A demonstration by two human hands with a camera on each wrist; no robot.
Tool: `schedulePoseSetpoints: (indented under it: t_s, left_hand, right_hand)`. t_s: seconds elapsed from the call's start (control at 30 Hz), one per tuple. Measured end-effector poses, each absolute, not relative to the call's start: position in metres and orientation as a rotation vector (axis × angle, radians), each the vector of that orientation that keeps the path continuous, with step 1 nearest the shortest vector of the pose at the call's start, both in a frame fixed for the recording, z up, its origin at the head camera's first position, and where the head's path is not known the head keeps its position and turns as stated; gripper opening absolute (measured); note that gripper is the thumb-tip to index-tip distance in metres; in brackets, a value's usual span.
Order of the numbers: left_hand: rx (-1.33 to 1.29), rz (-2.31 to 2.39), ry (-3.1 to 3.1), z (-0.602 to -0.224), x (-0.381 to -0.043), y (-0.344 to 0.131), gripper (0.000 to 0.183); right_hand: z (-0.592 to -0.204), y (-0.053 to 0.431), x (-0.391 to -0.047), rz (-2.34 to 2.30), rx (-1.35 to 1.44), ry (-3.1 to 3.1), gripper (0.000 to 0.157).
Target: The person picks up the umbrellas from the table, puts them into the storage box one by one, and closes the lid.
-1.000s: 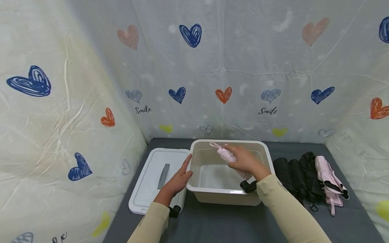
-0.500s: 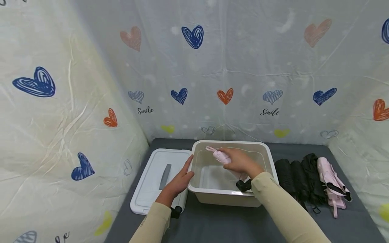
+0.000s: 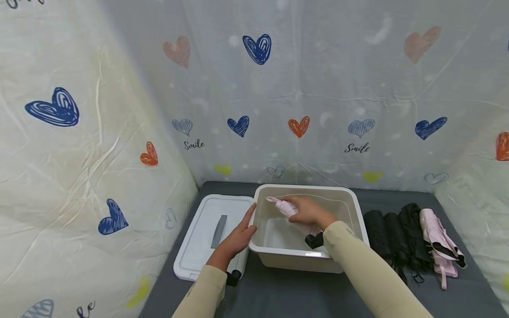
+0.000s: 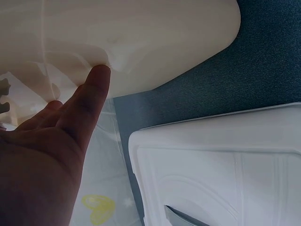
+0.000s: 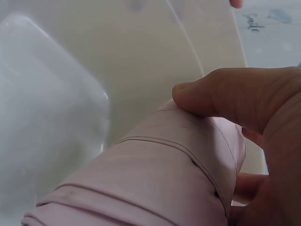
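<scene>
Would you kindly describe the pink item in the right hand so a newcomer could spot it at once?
On the dark table stands an open beige bin. At its opening, the right hand grips a rolled pink bundle. The other pink bundle lies beside the black bundles; only this one is held.

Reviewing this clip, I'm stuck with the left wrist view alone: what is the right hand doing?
Observer: The right hand grips a pink roll, which looks like a folded umbrella, at the open top of the box.
Operator: Thanks. Is there anything on the table to the right of the box, where I can't see?
Observer: Yes, black rolls and a pink bundle lie side by side on the table there.
</scene>
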State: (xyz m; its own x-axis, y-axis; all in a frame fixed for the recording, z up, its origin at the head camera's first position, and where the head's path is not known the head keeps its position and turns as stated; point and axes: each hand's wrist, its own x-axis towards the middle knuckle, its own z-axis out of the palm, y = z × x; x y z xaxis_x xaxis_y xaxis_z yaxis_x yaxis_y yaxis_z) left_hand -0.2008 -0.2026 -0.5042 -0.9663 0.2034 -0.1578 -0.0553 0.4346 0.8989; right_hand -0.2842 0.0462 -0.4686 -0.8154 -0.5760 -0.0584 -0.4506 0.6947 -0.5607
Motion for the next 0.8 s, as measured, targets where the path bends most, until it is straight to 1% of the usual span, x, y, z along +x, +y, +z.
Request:
schedulePoseSetpoints:
  t_s: [0.17,0.33,0.5,0.57,0.8]
  left_hand:
    - [0.141,1.558,2.45,-0.502,-0.201,-0.201,0.067]
    - [0.149,1.553,2.441,-0.502,-0.2,-0.199,0.068]
    - [0.15,1.542,2.457,-0.502,-0.199,-0.199,0.068]
    - [0.144,1.536,2.465,-0.496,-0.197,-0.198,0.068]
    - [0.143,1.55,2.46,-0.501,-0.197,-0.2,0.068]
  right_hand:
    - [-0.474,0.04,-0.287,-0.807,-0.752,2.645,0.069]
    - [-0.484,0.036,-0.29,-0.8,-0.748,2.631,0.071]
    - [-0.489,0.031,-0.293,-0.829,-0.722,2.605,0.069]
    - [-0.49,0.029,-0.294,-0.843,-0.699,2.594,0.069]
    - [-0.495,0.024,-0.295,-0.912,-0.592,2.514,0.067]
